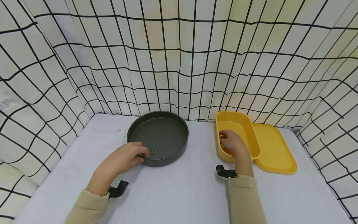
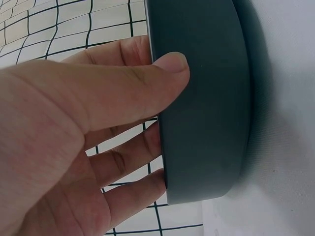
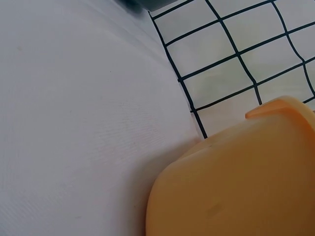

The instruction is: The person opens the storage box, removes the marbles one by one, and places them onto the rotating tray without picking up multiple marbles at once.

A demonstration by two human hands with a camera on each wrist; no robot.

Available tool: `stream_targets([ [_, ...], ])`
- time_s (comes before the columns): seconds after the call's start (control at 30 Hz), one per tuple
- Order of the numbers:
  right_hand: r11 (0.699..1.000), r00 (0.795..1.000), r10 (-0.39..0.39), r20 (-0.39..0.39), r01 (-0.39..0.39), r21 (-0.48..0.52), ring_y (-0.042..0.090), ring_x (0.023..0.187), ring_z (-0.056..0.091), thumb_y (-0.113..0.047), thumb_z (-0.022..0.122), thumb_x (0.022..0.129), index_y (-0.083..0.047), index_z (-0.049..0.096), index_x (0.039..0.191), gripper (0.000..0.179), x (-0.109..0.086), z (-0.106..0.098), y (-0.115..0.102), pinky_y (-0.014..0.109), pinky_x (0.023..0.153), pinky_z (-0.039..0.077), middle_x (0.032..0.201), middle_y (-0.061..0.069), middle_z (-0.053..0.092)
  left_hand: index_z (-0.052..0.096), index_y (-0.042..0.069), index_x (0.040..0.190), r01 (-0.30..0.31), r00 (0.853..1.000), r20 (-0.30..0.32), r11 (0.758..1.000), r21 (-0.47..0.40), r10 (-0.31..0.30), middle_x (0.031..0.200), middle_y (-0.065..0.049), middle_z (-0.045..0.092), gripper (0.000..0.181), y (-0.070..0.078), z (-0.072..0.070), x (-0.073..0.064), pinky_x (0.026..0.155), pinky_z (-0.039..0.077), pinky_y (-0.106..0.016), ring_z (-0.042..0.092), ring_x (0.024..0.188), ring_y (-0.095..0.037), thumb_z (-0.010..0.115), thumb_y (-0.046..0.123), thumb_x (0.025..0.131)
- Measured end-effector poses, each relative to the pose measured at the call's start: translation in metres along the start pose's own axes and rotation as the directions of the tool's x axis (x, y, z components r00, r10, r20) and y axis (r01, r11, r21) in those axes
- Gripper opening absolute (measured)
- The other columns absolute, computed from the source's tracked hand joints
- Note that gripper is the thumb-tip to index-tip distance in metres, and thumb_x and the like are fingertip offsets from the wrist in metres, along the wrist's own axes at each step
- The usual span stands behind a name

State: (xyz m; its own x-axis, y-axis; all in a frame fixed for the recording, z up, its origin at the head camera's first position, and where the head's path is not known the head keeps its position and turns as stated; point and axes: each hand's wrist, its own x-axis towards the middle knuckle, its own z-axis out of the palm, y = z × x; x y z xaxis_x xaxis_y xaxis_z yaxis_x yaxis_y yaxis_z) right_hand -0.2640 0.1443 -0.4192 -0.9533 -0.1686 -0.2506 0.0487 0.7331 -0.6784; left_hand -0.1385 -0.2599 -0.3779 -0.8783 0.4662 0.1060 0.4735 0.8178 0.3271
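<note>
A round, dark grey cake pan (image 1: 159, 133) sits on the white table, toward the back. My left hand (image 1: 126, 157) pinches its near-left rim; in the left wrist view the thumb (image 2: 172, 64) lies on the outer wall while the fingers go over the rim. A small, shiny, greenish round piece (image 1: 152, 151) lies in the pan close to those fingers. To the right stands a deep yellow plastic container (image 1: 247, 124). My right hand (image 1: 232, 141) reaches down inside it, near its left wall, fingertips partly hidden. Only the container's outer wall (image 3: 231, 187) shows in the right wrist view.
A flat yellow lid (image 1: 275, 149) lies on the table (image 1: 179, 193) just right of the container. White walls with black netting (image 1: 179, 62) enclose the table at the back and both sides. Each wrist carries a small black camera mount (image 1: 118, 189).
</note>
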Motion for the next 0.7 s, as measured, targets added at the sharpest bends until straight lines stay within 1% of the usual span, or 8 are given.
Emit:
stream_targets([
  [0.07,1.0,1.0,0.013,0.002,-0.013,0.007,0.035,0.116,0.053,-0.01,0.056,0.097,-0.004,0.055,0.136,0.04,-0.0001,0.0005,-0.0002,0.049,0.102,0.047,0.133,0.021,0.057,0.07,0.023,0.09,0.006,1.0,0.003,1.0,0.004,-0.006,0.09,0.011,0.061,0.026,-0.0006,0.0009,0.0001,0.075,0.053,-0.031,0.062,0.084,-0.011,0.078,-0.001,0.081],
  [0.2,1.0,1.0,0.022,-0.005,-0.022,-0.011,0.035,0.113,0.054,-0.006,0.056,0.095,-0.003,0.057,0.134,0.039,-0.001,0.0012,0.0002,0.048,0.099,0.048,0.129,0.021,0.059,0.07,0.023,0.091,0.01,1.0,0.009,1.0,0.011,-0.01,0.091,0.011,0.061,0.026,-0.0023,0.003,0.0009,0.076,0.053,-0.031,0.062,0.085,-0.01,0.078,0.0,0.082],
  [0.3,0.999,0.999,0.028,-0.018,-0.029,-0.04,0.034,0.108,0.054,-0.006,0.057,0.094,-0.003,0.059,0.13,0.036,-0.0005,0.0025,0.0018,0.046,0.094,0.049,0.123,0.02,0.061,0.071,0.023,0.091,0.009,1.0,0.01,1.0,0.01,-0.009,0.091,0.011,0.061,0.026,-0.0028,0.0034,0.0009,0.076,0.053,-0.031,0.062,0.085,-0.01,0.078,0.0,0.081],
  [0.47,0.994,0.999,0.039,-0.036,-0.043,-0.105,0.032,0.099,0.056,-0.009,0.057,0.093,-0.005,0.065,0.12,0.028,0.0017,0.0043,0.0029,0.041,0.086,0.05,0.114,0.017,0.063,0.07,0.024,0.09,0.009,1.0,0.012,1.0,0.013,-0.009,0.09,0.011,0.061,0.027,-0.0026,0.0029,0.0005,0.075,0.053,-0.031,0.061,0.085,-0.009,0.078,-0.001,0.081],
  [0.57,0.99,0.998,0.035,-0.044,-0.041,-0.137,0.031,0.095,0.056,-0.009,0.057,0.091,-0.005,0.067,0.114,0.025,0.0028,0.004,0.0032,0.041,0.084,0.049,0.109,0.016,0.064,0.07,0.024,0.09,0.007,1.0,0.011,1.0,0.013,-0.007,0.09,0.011,0.061,0.027,-0.0027,0.0028,0.0007,0.075,0.053,-0.031,0.061,0.085,-0.009,0.078,-0.001,0.081],
  [0.7,0.989,0.998,0.035,-0.051,-0.042,-0.142,0.03,0.094,0.056,-0.009,0.059,0.09,-0.005,0.067,0.112,0.024,0.0034,0.0035,0.0027,0.041,0.084,0.049,0.107,0.015,0.064,0.07,0.024,0.09,0.007,1.0,0.008,1.0,0.014,-0.007,0.09,0.011,0.061,0.028,-0.0031,0.0027,0.001,0.075,0.053,-0.031,0.061,0.085,-0.009,0.078,-0.001,0.081],
])
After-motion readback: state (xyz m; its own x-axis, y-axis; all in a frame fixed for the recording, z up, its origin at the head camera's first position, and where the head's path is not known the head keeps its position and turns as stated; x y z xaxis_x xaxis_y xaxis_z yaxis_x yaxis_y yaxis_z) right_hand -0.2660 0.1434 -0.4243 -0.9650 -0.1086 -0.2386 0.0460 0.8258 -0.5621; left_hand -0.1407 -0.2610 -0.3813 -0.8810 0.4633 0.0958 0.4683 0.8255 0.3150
